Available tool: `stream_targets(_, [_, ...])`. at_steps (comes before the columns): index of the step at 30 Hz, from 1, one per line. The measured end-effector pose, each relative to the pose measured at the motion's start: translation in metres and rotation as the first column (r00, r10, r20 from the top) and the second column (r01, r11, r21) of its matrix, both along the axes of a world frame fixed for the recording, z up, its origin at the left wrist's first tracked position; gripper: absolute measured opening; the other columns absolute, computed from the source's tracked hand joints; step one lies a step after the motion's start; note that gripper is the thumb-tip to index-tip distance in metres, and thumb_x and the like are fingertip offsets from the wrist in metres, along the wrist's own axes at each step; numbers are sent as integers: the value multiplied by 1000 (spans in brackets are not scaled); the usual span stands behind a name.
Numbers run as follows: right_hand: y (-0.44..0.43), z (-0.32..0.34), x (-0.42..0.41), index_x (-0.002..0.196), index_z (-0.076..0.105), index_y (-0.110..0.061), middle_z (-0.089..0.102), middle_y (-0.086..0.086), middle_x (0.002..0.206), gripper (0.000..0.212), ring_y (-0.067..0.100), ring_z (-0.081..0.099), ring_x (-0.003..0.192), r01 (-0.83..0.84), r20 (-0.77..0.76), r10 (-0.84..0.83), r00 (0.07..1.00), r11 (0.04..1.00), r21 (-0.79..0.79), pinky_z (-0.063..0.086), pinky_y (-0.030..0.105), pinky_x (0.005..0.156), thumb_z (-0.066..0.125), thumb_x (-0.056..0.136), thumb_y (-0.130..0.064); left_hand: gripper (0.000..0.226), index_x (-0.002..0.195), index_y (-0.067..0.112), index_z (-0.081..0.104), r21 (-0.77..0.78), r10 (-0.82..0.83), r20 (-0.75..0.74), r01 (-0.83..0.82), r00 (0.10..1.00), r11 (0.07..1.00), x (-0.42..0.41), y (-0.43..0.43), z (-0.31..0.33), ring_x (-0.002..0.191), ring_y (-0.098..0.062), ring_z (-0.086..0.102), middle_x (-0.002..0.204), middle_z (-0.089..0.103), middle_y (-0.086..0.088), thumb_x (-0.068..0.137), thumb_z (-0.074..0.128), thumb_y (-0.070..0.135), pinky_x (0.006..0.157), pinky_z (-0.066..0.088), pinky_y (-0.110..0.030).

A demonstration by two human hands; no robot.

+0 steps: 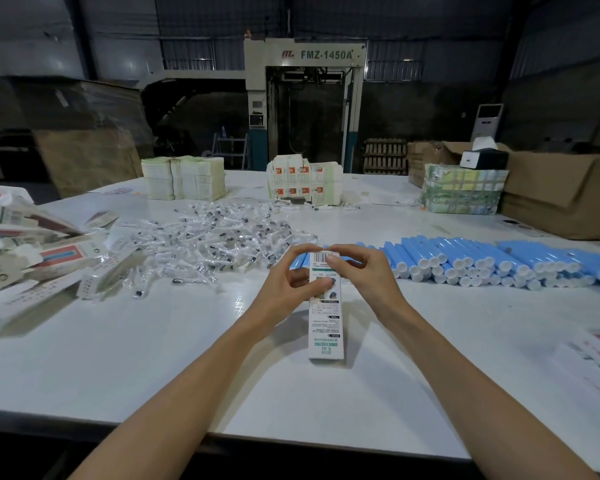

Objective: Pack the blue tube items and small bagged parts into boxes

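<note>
A long white printed box (325, 327) stands tilted on the white table (153, 358) in the middle, its near end resting on the surface. My left hand (291, 282) grips its left side near the top. My right hand (364, 271) pinches the top flap end from the right. Behind my hands, a row of blue tubes (482, 261) with white caps stretches to the right. A heap of small clear bagged parts (215, 237) lies to the left behind my hands.
Filled and flat white boxes (32, 258) pile up at the left edge. Stacks of flat cartons (182, 181) (303, 183) and a wrapped bundle (463, 190) stand at the back. Brown cardboard cartons (561, 192) sit at the back right. More flat boxes (596, 355) lie at the right edge.
</note>
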State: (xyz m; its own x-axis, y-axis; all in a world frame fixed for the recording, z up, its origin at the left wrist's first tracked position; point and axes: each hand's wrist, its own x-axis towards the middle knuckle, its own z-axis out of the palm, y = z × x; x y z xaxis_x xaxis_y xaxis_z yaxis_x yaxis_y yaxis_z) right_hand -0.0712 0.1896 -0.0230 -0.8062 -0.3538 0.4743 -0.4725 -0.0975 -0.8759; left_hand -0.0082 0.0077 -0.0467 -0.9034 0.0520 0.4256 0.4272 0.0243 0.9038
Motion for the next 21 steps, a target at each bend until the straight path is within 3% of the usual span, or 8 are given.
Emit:
stream_targets(3, [-3,-3,4,132,70,-23,76,-5,120,30,14,73,111,-35,70,39,997,998,-52,59,26,89,68,102,-27,59,142,35,49,16,19,-9,-19,1000,1000,1,2,-1,105,-26,77,114,80,-13,96,84,22,84,61,-30])
stream_targets(6, [-7,-5,10,143,59,-31,72,-4,126,38,17,71,115,-43,239,56,969,997,-60,59,26,86,57,106,-42,60,138,34,44,97,32,-20,-30,999,995,-2,2,0,108,-26,75,118,79,-13,95,83,17,89,62,-35])
stream_targets(8, [-7,-8,15,133,67,-30,75,7,119,38,26,74,105,-130,330,118,937,991,15,62,34,82,52,106,-52,59,135,32,43,113,41,-16,-39,999,993,-3,1,-1,104,-28,75,114,79,-11,95,81,11,89,64,-39])
stream_targets(11, [-2,-6,25,129,71,-25,75,23,106,53,35,76,89,-274,424,223,878,960,63,64,39,71,44,105,-63,55,128,31,44,115,61,-21,-58,998,992,-3,1,-4,99,-25,76,106,76,-3,96,79,4,80,64,-35])
stream_targets(13, [2,1,27,129,70,-26,76,17,99,55,29,75,82,-243,383,167,908,957,159,63,36,69,42,104,-65,56,125,32,42,77,99,-43,-95,994,992,-4,3,-5,100,-20,77,109,72,-5,95,80,5,80,64,-31])
stream_targets(17, [17,8,32,118,72,-40,77,3,95,43,21,75,79,-214,331,115,937,936,280,61,33,64,46,100,-70,65,122,47,37,-144,210,-200,-241,957,960,-8,7,-10,105,-2,69,117,63,-2,92,85,17,84,59,-21])
stream_targets(19, [27,5,37,121,68,-46,76,-12,101,38,11,75,87,-133,231,47,972,920,369,59,27,71,47,100,-70,71,126,54,32,-234,188,-255,-249,949,940,-8,11,-15,109,4,63,122,57,8,91,86,24,83,57,-18])
stream_targets(21, [38,5,40,132,64,-41,71,-17,115,45,5,69,100,35,66,-78,995,869,493,52,27,87,44,103,-68,77,132,58,27,-351,156,-251,-239,955,905,-9,16,-22,114,3,59,128,52,17,91,86,30,85,56,-19])
